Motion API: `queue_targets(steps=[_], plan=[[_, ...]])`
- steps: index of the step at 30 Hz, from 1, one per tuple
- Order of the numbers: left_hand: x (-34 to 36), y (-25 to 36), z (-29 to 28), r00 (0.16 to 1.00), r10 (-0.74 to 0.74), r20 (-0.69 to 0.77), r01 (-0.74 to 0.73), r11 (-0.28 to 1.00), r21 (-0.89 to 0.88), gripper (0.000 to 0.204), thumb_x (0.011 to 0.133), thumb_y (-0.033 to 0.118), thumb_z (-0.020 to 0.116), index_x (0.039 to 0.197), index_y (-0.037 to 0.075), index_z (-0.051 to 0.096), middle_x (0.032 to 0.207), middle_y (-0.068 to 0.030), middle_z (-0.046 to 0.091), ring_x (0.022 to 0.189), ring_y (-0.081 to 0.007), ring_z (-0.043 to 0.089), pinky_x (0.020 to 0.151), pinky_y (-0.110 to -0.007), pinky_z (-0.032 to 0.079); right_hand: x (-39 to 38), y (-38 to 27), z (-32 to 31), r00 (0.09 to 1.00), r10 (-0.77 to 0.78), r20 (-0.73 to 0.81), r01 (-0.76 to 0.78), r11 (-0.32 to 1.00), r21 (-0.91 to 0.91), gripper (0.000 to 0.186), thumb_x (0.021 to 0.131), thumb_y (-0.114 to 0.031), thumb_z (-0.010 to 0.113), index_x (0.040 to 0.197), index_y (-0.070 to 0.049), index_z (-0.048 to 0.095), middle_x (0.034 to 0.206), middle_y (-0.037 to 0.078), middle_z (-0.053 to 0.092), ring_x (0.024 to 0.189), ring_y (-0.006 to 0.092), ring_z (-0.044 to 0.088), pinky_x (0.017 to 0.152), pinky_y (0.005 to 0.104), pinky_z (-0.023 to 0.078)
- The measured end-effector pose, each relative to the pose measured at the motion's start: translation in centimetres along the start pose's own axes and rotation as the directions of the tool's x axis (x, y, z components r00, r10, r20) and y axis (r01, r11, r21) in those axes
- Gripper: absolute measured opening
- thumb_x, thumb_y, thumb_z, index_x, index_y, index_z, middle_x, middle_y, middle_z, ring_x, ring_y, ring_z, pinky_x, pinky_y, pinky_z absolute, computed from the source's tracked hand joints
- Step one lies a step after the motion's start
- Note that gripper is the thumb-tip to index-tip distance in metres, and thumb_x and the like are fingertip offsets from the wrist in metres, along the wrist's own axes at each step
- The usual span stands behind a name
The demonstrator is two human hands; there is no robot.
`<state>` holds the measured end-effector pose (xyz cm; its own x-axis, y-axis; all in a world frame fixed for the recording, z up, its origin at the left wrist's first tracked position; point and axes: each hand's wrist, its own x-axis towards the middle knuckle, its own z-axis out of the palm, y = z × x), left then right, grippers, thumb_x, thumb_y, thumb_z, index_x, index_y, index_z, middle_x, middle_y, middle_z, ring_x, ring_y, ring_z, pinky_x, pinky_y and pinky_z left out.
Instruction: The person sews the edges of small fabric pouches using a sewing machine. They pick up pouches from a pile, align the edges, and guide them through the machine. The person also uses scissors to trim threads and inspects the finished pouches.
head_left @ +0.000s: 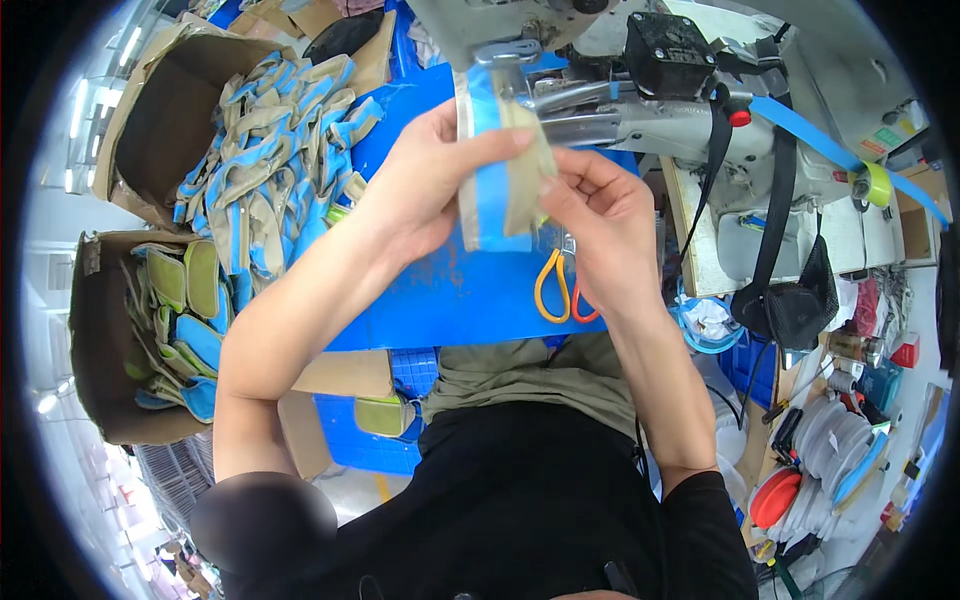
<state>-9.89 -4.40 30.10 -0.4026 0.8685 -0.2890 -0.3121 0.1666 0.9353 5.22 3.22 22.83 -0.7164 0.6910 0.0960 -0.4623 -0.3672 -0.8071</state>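
My left hand (415, 180) grips a beige fabric piece with a blue stripe (491, 205) from its left side, the thumb lying across the front. At the right edge of the same piece, my right hand (610, 215) pinches the cloth between thumb and fingers. The fabric is held up in front of the sewing machine (640, 128), its upper end close to the presser foot area; I cannot tell whether the two touch. Below my right hand, scissors with yellow and red handles (541, 287) lie on the blue work surface (420, 300), their blades partly hidden.
Left of the work surface is a heap of beige-and-blue fabric pieces (270, 160) by an open cardboard box (165, 110). Another box (95, 350) holds green and blue pieces. Blue tape (810, 130) runs to the machine at right. White reels (830, 440) stack at far right.
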Motion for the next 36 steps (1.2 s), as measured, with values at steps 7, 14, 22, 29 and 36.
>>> queue_targets(steps=[7, 14, 22, 29, 36], plan=[[-1.1, -0.6, -0.3, 0.994, -0.107, 0.023, 0.109, 0.989, -0.104, 0.037, 0.090, 0.013, 0.080, 0.121, 0.001, 0.064, 0.108, -0.0107, 0.073, 0.094, -0.0179, 0.074, 0.080, -0.035, 0.062, -0.2, -0.1, 0.0, 1.000, -0.028, -0.013, 0.026, 0.993, -0.111, 0.023, 0.094, 0.003, 0.068, 0.117, 0.006, 0.070, 0.097, 0.008, 0.077, 0.083, 0.0082, 0.070, 0.072, 0.0220, 0.055], [-0.3, -0.4, -0.2, 0.996, -0.078, 0.038, 0.080, 0.995, -0.057, 0.033, 0.091, 0.014, 0.080, 0.117, 0.002, 0.065, 0.105, -0.0096, 0.073, 0.089, -0.0170, 0.073, 0.078, -0.034, 0.062, -0.6, 0.0, -0.1, 0.999, -0.020, -0.036, 0.016, 0.992, -0.122, 0.024, 0.092, 0.003, 0.067, 0.116, 0.005, 0.070, 0.094, 0.006, 0.076, 0.080, 0.0054, 0.067, 0.068, 0.0202, 0.052], [1.7, 0.3, -1.3, 0.998, -0.055, 0.037, 0.055, 0.998, -0.003, 0.036, 0.089, 0.013, 0.082, 0.117, 0.000, 0.064, 0.106, -0.0095, 0.073, 0.091, -0.0166, 0.073, 0.081, -0.034, 0.061, 1.5, 0.5, 0.3, 0.995, -0.073, -0.074, 0.061, 0.987, -0.147, 0.023, 0.089, -0.001, 0.072, 0.111, 0.003, 0.072, 0.092, 0.005, 0.076, 0.080, 0.0076, 0.068, 0.071, 0.0234, 0.053], [-0.9, -0.7, -1.6, 0.995, 0.084, 0.059, -0.091, 0.986, 0.140, 0.030, 0.094, 0.018, 0.078, 0.115, -0.002, 0.070, 0.105, -0.0085, 0.075, 0.091, -0.0135, 0.072, 0.084, -0.029, 0.057, 0.8, 0.1, 0.3, 0.951, -0.307, -0.046, 0.233, 0.803, -0.549, 0.027, 0.080, -0.009, 0.080, 0.105, 0.000, 0.074, 0.086, 0.007, 0.074, 0.081, 0.0144, 0.068, 0.079, 0.0294, 0.055], [-0.7, -0.8, -1.7, 0.980, 0.186, 0.075, -0.197, 0.964, 0.179, 0.024, 0.095, 0.016, 0.077, 0.112, 0.000, 0.073, 0.102, -0.0085, 0.077, 0.089, -0.0128, 0.072, 0.082, -0.029, 0.057, 0.8, 1.3, 0.3, 0.912, -0.408, -0.042, 0.321, 0.774, -0.545, 0.028, 0.081, -0.009, 0.081, 0.107, -0.003, 0.073, 0.093, 0.008, 0.075, 0.086, 0.0157, 0.072, 0.078, 0.0298, 0.055]])
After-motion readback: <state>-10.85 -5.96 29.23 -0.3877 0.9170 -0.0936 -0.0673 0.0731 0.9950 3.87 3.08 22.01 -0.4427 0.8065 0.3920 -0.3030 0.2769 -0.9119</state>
